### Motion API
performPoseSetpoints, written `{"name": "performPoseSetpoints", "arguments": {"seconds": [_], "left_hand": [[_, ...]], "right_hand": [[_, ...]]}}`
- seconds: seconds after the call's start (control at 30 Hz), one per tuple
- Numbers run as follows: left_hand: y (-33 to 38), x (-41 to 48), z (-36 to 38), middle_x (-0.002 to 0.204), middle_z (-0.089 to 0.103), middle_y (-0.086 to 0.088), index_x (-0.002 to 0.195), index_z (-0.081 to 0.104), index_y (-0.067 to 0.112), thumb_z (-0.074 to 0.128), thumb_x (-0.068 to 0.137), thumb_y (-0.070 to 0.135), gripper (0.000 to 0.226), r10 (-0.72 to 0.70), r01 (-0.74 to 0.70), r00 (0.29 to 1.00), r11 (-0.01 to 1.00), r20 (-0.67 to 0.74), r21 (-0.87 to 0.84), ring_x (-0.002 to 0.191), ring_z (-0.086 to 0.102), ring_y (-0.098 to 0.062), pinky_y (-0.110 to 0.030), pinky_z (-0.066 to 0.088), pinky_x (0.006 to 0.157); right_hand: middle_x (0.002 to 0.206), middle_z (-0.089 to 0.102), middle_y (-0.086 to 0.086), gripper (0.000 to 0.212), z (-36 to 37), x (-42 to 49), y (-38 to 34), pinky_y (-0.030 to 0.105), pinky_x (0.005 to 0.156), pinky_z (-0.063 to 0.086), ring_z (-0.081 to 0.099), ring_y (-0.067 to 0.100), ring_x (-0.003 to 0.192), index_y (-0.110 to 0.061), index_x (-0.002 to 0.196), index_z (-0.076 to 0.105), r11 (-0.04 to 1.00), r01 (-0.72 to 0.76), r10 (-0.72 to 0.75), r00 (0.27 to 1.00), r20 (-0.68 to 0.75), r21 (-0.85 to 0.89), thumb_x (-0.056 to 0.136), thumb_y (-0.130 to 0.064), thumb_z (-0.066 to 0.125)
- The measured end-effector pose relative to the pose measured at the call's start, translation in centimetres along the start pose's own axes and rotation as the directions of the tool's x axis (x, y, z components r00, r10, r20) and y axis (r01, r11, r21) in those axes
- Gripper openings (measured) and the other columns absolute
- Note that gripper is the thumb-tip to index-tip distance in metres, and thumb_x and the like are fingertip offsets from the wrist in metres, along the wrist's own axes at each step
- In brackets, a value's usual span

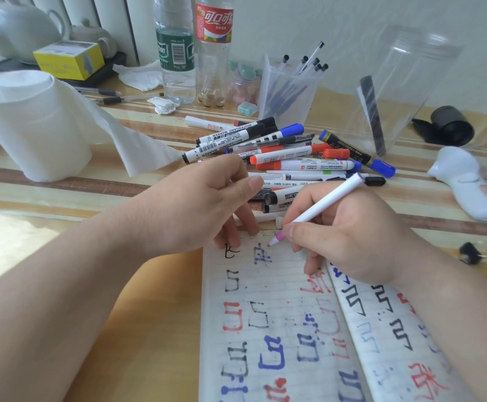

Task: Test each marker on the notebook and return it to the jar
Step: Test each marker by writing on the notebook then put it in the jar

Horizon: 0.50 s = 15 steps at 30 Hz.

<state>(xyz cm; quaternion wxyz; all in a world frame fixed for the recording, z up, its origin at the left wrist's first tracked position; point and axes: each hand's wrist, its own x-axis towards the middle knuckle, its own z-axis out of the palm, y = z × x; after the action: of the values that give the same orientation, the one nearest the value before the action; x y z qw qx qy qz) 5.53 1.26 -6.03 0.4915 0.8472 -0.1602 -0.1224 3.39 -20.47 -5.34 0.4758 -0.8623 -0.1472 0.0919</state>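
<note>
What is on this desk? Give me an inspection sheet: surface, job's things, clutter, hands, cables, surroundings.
Surface: striped wooden table.
Job's things: open notebook covered in ink marks; marker pile behind it; clear jar beyond.
Clutter: tissue roll, water bottle, Coca-Cola bottle, pen holder.
Hands: right hand grips white marker, tip at the page; left hand fingertips rest on the page, pinch unclear.
Cables: nothing seen.
Surroundings: white wall, teapot.

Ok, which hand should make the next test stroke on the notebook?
Right: the right hand grips the white pink-tipped marker, tip at the lined paper notebook; the left hand rests fingers on its top edge.
</note>
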Motion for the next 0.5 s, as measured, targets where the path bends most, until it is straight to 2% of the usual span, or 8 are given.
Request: {"name": "performPoseSetpoints", "arguments": {"seconds": [0.13,0.23,0.27,0.33,0.4,0.5], "left_hand": [[-0.3,0.2,-0.2,0.082,0.079,0.006,0.091,0.047,0.024,0.053,0.102,0.039,0.019,-0.024,0.024,0.999,1.0,-0.041,0.013,0.064,0.077,-0.024,-0.046,0.064,0.063],[-0.5,0.1,-0.3,0.08,0.079,0.005,0.089,0.056,0.023,0.063,0.099,0.033,0.015,-0.018,0.019,0.999,1.0,-0.05,0.018,0.061,0.076,-0.023,-0.04,0.064,0.056],[-0.5,0.1,-0.2,0.078,0.078,0.004,0.087,0.059,0.023,0.067,0.097,0.03,0.014,-0.009,0.011,0.998,1.0,-0.057,0.022,0.06,0.076,-0.023,-0.037,0.063,0.054],[-0.6,0.1,-0.2,0.073,0.076,0.006,0.083,0.067,0.025,0.075,0.092,0.024,0.012,0.019,-0.016,0.996,0.999,-0.082,0.043,0.057,0.075,-0.02,-0.031,0.061,0.05],[-0.7,0.1,-0.1,0.068,0.074,0.009,0.08,0.073,0.028,0.082,0.086,0.02,0.013,0.038,-0.034,0.992,0.999,-0.117,0.036,0.055,0.074,-0.017,-0.026,0.06,0.049],[-0.7,0.1,0.2,0.063,0.073,0.01,0.079,0.077,0.027,0.086,0.081,0.018,0.012,0.051,-0.059,0.986,0.997,-0.16,-0.045,0.054,0.074,-0.017,-0.025,0.058,0.048]], "right_hand": [[0.058,0.065,0.007,0.013,0.1,0.2,0.1,0.025,0.041,0.046,0.066,0.021,0.044,-0.018,0.071,0.07,1.0,0.014,-0.014,1.0,-0.026,-0.009,0.081,-0.012,0.075],[0.049,0.057,0.004,0.005,0.2,0.3,0.3,0.028,0.04,0.039,0.05,0.012,0.04,-0.018,0.067,0.067,0.995,0.034,-0.039,0.998,-0.047,-0.096,0.066,-0.023,0.066],[0.047,0.054,0.002,0.005,0.1,0.3,0.5,0.028,0.04,0.037,0.046,0.013,0.04,-0.017,0.065,0.067,0.998,0.042,-0.046,0.997,-0.064,-0.051,0.066,-0.021,0.065],[0.047,0.051,0.003,0.006,0.0,0.5,0.7,0.027,0.04,0.031,0.04,0.017,0.039,-0.015,0.064,0.066,0.981,0.069,-0.046,0.991,-0.128,0.182,0.069,-0.013,0.063],[0.047,0.045,0.007,0.012,-0.2,0.6,0.9,0.023,0.042,0.027,0.032,0.018,0.039,-0.013,0.067,0.067,0.904,0.127,-0.053,0.981,-0.187,0.409,0.075,-0.005,0.063],[0.047,0.04,0.007,0.015,-0.4,0.7,1.2,0.021,0.042,0.023,0.026,0.017,0.044,-0.011,0.071,0.067,0.811,0.185,-0.068,0.972,-0.225,0.554,0.079,0.001,0.062]]}}
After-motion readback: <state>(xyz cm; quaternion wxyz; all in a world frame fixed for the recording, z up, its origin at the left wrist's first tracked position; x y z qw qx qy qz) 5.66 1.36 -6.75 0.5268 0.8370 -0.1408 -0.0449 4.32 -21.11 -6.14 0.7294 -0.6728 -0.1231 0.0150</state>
